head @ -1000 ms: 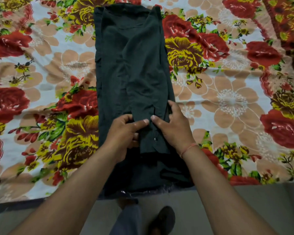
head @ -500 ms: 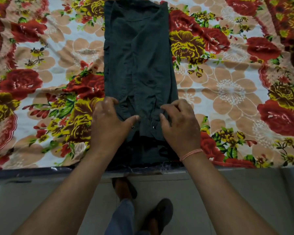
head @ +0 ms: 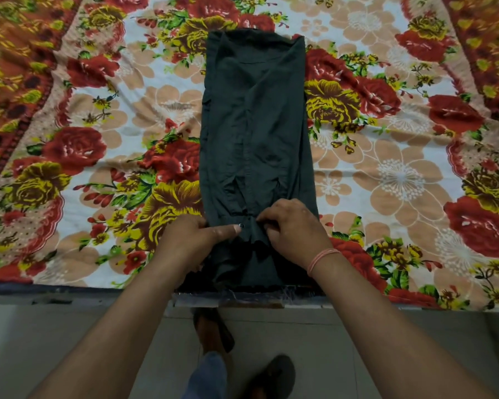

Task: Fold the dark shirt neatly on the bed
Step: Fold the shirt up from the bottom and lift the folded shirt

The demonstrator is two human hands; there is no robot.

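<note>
Viewing from the head camera: one dark shirt, folded into a long narrow strip, lies on the bed and extends away from both my hands. My left hand and right hand each pinch its near fabric; one button shows between them.

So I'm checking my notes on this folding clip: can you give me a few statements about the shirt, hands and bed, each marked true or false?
1. The dark shirt lies as a long narrow strip on the floral bedsheet. True.
2. Both hands rest at its far end. False: the left hand and right hand are at the near end, by the bed's edge.
3. The right wrist wears a thread band. True.
4. The shirt hangs in the air. False: it lies flat on the bed.
</note>
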